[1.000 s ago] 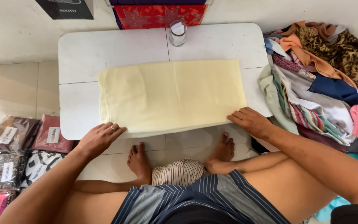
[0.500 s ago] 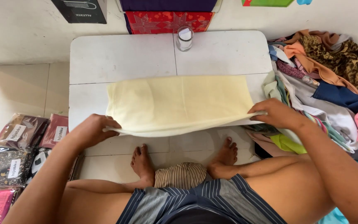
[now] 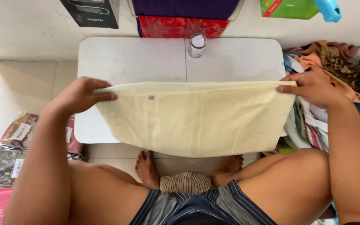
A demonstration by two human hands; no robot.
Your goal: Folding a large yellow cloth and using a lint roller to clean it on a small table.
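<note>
head view: cloth (image 3: 196,121) between grips

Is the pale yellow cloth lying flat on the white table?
No, both hands hold the pale yellow cloth by its top corners, lifted above the white table.

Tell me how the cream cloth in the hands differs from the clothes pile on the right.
The cream cloth is one plain pale piece, held up taut by the left hand and right hand; the clothes pile is many-coloured, patterned, crumpled and lying loose beside the white table. Both are fabric.
</note>
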